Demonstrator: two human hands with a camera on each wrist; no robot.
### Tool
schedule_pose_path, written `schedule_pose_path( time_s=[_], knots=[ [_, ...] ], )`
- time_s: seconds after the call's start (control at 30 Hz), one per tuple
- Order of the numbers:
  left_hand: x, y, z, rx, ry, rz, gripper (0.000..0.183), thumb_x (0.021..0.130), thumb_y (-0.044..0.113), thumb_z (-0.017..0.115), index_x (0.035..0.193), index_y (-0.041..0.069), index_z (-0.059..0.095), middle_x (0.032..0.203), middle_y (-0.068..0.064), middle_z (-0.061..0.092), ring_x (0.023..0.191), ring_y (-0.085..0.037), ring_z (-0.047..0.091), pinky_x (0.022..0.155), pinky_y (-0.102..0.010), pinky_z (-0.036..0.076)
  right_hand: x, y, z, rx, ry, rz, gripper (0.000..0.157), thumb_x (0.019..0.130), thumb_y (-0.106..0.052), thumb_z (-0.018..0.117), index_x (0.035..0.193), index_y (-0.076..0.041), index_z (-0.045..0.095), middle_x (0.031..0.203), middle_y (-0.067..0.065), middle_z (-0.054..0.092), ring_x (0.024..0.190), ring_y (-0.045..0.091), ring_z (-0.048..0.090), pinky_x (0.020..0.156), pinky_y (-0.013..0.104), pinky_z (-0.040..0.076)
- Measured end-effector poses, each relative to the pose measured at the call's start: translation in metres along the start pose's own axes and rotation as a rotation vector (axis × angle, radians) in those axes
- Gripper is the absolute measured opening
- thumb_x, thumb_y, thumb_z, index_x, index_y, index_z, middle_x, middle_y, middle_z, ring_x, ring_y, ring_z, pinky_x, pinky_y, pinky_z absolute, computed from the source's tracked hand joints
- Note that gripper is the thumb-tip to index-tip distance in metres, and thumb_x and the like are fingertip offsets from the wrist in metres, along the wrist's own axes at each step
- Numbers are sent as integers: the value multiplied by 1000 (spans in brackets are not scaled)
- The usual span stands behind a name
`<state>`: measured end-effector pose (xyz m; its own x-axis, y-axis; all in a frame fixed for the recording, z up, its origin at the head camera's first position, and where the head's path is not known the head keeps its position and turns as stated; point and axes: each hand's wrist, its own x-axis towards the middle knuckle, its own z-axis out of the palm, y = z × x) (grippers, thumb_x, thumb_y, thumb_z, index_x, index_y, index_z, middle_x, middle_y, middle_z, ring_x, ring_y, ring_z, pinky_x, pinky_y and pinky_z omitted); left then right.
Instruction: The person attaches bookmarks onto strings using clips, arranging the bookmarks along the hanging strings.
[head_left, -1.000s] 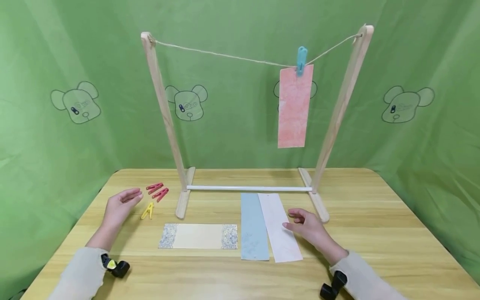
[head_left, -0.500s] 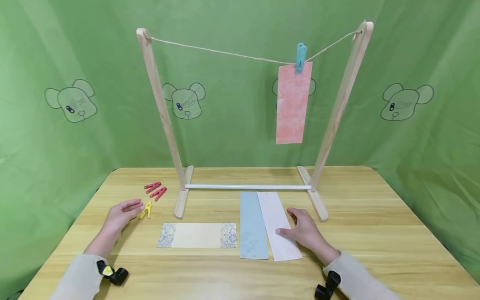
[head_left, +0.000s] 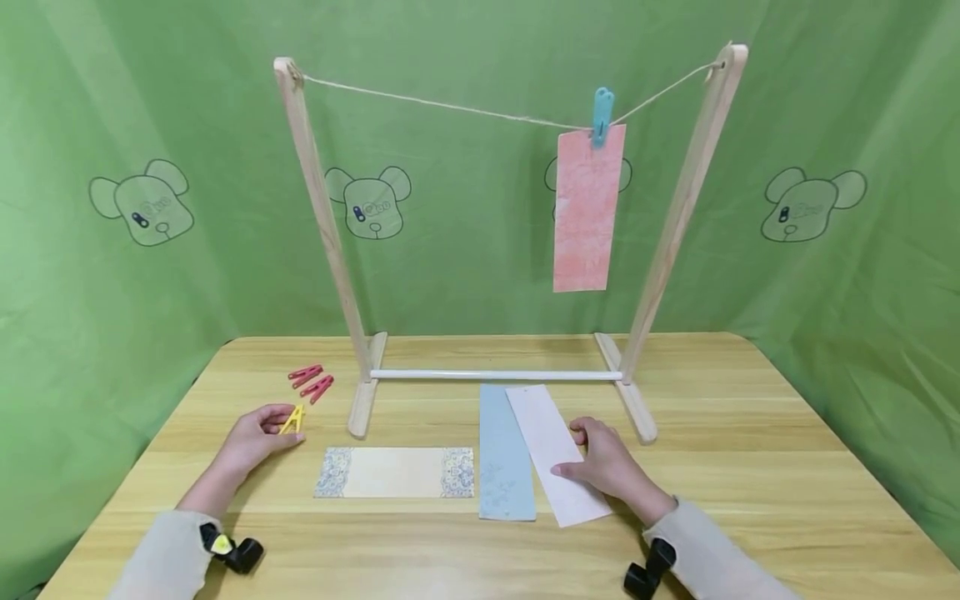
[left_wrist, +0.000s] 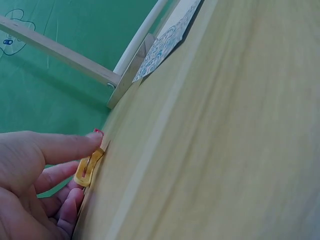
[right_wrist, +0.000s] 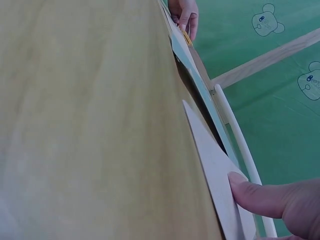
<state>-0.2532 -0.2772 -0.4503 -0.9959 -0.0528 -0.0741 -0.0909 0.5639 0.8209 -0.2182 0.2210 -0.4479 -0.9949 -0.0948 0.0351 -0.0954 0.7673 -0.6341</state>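
My left hand (head_left: 253, 440) has its thumb and fingers around a yellow clothespin (head_left: 297, 415) on the table, pinching it; the left wrist view shows the thumb tip against the yellow clothespin (left_wrist: 86, 170). Two red clothespins (head_left: 311, 383) lie just beyond. On the right, my right hand (head_left: 606, 458) grips the long edge of a white paper strip (head_left: 551, 450), thumb on top (right_wrist: 260, 197) and the other fingers partly hidden at the edge. That strip overlaps a light blue paper strip (head_left: 504, 467). Left of these lies a cream strip (head_left: 397, 472) with blue patterned ends.
A wooden frame (head_left: 678, 217) with a white crossbar (head_left: 495, 375) stands at the back of the table (head_left: 420, 550). From its sagging string (head_left: 435, 107) hangs a pink strip (head_left: 588, 217) under a blue clothespin (head_left: 602, 117). Green cloth surrounds the table.
My left hand has moved right to the yellow clothespin and closed its fingers around it. My right hand has shifted left onto the white strip, which has turned slightly, its top end going left.
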Motion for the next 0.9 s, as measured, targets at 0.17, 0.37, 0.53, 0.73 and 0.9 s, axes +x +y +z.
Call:
schedule_pose_path(
  time_s=[0.17, 0.37, 0.53, 0.73, 0.9],
  knots=[
    [-2, 5, -1, 21, 9, -4, 58, 80, 11, 74, 128, -8, 49, 114, -21, 56, 91, -21, 50, 72, -22, 45, 0, -2, -2, 24, -4, 20, 56, 66, -14, 86, 107, 7, 55, 91, 9, 55, 82, 20, 49, 72, 31, 45],
    [-4, 5, -1, 78, 13, 2, 53, 79, 13, 74, 123, -9, 51, 102, -16, 58, 87, -21, 50, 70, -25, 45, 0, -4, -3, 43, -28, 32, 51, 66, -12, 86, 102, 6, 54, 89, 10, 54, 80, 20, 48, 68, 29, 44],
    [-8, 8, 1, 124, 23, -5, 47, 79, 17, 74, 113, -9, 54, 91, -12, 57, 80, -21, 51, 66, -27, 45, -3, -5, -5, 42, -29, 30, 48, 66, -11, 85, 96, 2, 51, 86, 8, 51, 77, 20, 45, 65, 28, 40],
    [-6, 9, 1, 73, 64, -21, 49, 82, 18, 71, 117, -10, 52, 100, -18, 60, 84, -22, 55, 67, -23, 48, 0, -2, -10, 64, -50, 1, 55, 68, -11, 84, 106, 3, 47, 83, 6, 49, 73, 17, 44, 63, 26, 39],
    [-5, 10, -1, -31, 122, -29, 52, 86, 18, 68, 125, -11, 49, 107, -20, 59, 83, -14, 54, 65, -18, 50, 5, 2, -14, 145, -74, -3, 52, 77, -9, 77, 117, 10, 49, 79, 5, 52, 69, 16, 46, 57, 23, 41]
  ],
)
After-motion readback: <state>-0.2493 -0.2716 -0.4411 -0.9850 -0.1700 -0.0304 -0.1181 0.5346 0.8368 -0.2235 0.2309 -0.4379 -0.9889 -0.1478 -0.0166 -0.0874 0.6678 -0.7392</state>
